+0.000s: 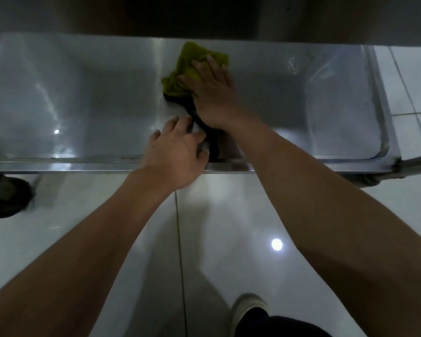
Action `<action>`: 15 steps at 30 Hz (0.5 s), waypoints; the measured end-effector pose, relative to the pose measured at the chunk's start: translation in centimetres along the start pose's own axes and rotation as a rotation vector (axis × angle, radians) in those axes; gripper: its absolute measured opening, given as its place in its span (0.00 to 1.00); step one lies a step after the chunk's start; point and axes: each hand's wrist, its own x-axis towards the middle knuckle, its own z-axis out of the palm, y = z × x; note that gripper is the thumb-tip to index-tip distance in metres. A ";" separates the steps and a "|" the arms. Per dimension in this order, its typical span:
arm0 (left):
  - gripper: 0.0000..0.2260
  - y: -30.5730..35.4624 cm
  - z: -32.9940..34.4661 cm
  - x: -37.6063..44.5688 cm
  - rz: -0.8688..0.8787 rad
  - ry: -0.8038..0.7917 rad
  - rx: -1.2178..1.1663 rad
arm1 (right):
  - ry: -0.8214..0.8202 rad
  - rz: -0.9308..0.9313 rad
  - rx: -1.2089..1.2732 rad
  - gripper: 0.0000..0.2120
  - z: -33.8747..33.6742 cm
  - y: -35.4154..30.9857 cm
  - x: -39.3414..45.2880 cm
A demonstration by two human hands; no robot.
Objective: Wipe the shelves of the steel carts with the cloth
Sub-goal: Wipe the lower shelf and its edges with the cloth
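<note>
We look down on a low, shiny stainless-steel cart shelf (83,98) with a raised front rim. Our right hand (213,93) lies flat on a crumpled yellow-green cloth (180,76) near the shelf's middle, fingers (212,62) straight and spread, pressing it to the steel. Our left hand (174,154) rests on the front rim just beside the right wrist, its fingers loosely bent, tips touching the shelf surface. A darker shelf overhangs at the top. Below the rim lies a glossy white tiled floor (216,215). A black caster wheel (6,197) shows at left; a pale shoe (246,310) stands at bottom.
</note>
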 end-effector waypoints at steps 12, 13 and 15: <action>0.19 6.7 0.1 1.2 0.008 0.048 0.036 | 0.195 0.225 0.004 0.24 -1.4 10.1 -7.0; 0.20 8.2 0.6 1.3 0.050 0.045 0.006 | 0.204 0.245 0.004 0.23 -1.6 11.2 -7.7; 0.21 11.2 1.6 1.7 0.132 0.027 -0.027 | 0.217 0.283 0.002 0.23 -2.0 13.5 -9.0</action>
